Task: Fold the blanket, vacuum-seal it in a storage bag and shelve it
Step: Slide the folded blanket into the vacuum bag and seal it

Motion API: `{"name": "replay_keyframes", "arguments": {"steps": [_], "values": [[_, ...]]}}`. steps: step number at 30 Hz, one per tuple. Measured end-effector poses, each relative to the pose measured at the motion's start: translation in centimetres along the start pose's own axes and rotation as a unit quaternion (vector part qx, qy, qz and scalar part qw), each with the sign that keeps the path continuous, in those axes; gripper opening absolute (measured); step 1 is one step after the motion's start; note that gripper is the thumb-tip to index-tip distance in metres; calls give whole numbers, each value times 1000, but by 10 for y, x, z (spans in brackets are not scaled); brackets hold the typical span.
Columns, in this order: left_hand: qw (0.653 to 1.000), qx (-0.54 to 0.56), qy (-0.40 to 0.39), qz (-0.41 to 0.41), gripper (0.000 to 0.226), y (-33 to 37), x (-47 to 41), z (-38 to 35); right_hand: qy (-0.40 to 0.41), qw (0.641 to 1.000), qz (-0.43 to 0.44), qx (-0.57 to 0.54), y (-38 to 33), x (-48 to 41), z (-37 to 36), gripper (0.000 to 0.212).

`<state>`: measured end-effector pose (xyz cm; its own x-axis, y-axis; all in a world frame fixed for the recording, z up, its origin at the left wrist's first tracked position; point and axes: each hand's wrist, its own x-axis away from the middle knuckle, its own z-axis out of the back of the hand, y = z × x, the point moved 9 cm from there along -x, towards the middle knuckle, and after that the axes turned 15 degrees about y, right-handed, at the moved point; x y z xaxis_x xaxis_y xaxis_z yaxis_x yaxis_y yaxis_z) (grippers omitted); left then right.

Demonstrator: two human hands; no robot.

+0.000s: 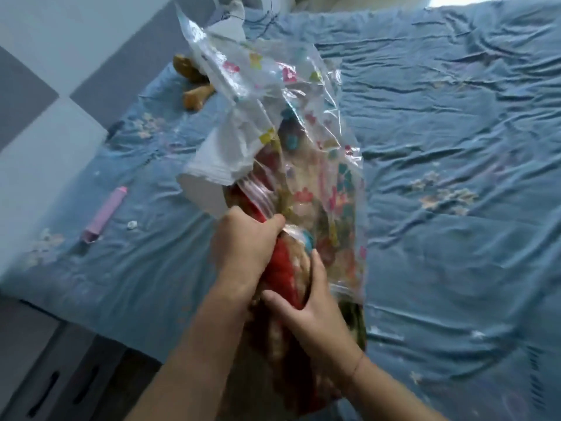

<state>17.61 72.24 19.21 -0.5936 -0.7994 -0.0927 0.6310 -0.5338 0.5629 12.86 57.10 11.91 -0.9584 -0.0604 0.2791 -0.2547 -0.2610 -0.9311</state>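
Right hand (309,302) grips the red blanket (282,265), left hand (243,247) fists the mouth of the flowered storage bag (303,132) (blanket partly inside), stretching toward twelve o'clock over the bed (455,147); pink cylinder (106,211) at nine.

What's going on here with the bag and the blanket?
A person is stuffing a red blanket into a clear flowered bag over a blue bed. The left hand grips the bag's mouth; the right hand grips the blanket. The blanket is partly in, the bag unsealed. A pink tube lies on the bed.
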Motion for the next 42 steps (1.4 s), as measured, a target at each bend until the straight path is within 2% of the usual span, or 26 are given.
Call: {"name": "replay_keyframes", "arguments": {"steps": [2, 4, 6, 8, 10, 13, 15, 17, 19, 22, 24, 26, 28, 30, 32, 34, 38, 40, 42], "values": [[998, 25, -65, -3, 40, 16, 38, -38, 59, 993, -31, -95, 20, -19, 50, 109], [988, 43, -147, -37, 40, 26, 84, -85, 126, 985, -2, -115, 30, -42, 100, 85], [964, 93, -236, -81, 42, 30, 130, -123, 177, 980, 81, -34, 25, -64, 136, 77], [941, 152, -270, -136, 48, 35, 163, -138, 208, 961, 160, 91, 17, -83, 160, 92], [941, 193, -204, -191, 53, 37, 167, -131, 228, 944, 160, 175, 29, -104, 183, 104], [943, 213, -28, -255, 55, 44, 143, -106, 304, 907, 91, 275, 59, -119, 242, 101], [943, 201, 42, -263, 67, 49, 114, -100, 406, 839, 103, 347, 54, -106, 276, 89], [948, 179, 58, -256, 83, 55, 82, -110, 444, 766, 207, 416, 29, -97, 275, 85], [950, 152, 49, -267, 92, 69, 55, -125, 387, 755, 298, 438, 12, -109, 250, 85], [946, 126, 5, -298, 88, 95, 24, -153, 334, 753, 357, 439, -14, -137, 220, 75], [939, 150, -1, -309, 70, 107, 12, -159, 318, 743, 362, 465, -25, -154, 206, 69], [942, 167, 49, -285, 41, 107, 4, -148, 306, 742, 353, 481, -29, -164, 195, 71], [942, 162, 69, -285, 30, 105, 11, -140, 283, 740, 361, 492, -29, -165, 181, 75], [935, 160, 24, -316, 30, 96, 34, -146, 261, 737, 367, 503, -24, -161, 168, 74], [918, 152, -8, -365, 38, 78, 61, -152, 257, 736, 374, 502, -19, -155, 165, 61], [901, 151, 0, -407, 45, 57, 87, -148, 255, 740, 393, 483, -8, -145, 170, 51], [883, 151, -21, -444, 45, 9, 143, -138, 185, 745, 436, 470, 43, -89, 177, 47], [872, 150, -34, -465, 44, -15, 172, -134, 157, 758, 430, 464, 68, -52, 180, 43], [855, 151, -25, -496, 36, -33, 199, -123, 134, 773, 416, 459, 87, -15, 180, 54]]}}
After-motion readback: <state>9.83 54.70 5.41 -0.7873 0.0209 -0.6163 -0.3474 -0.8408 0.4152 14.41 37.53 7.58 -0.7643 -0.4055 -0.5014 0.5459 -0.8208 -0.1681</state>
